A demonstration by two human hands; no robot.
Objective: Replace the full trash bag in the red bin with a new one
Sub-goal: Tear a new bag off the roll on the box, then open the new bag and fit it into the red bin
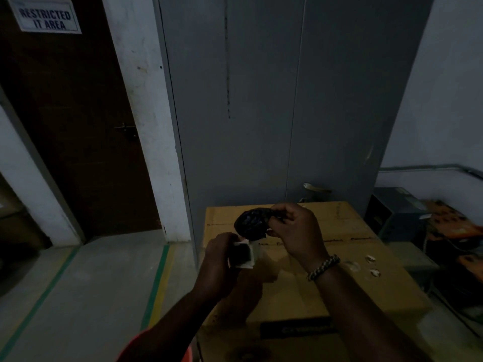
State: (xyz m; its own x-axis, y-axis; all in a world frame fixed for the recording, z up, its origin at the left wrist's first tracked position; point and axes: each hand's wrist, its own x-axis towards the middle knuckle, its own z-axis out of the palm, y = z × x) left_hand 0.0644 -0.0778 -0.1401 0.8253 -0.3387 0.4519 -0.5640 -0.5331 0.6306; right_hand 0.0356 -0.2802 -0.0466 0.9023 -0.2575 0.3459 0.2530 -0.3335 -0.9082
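Note:
My right hand pinches a bunched black trash bag above a cardboard box. My left hand grips a small packet of bags, dark with a white wrapper edge, just below and left of the bunched bag. The black bag runs from the packet up to my right fingers. A sliver of the red bin's rim shows at the bottom edge, under my left forearm. A braided band sits on my right wrist.
A large cardboard box stands in front of me against grey metal cabinet doors. A brown door with a "RESTRICTED IT AREA" sign is at the left. Dark equipment and orange items crowd the right. Floor with green-yellow tape lies left.

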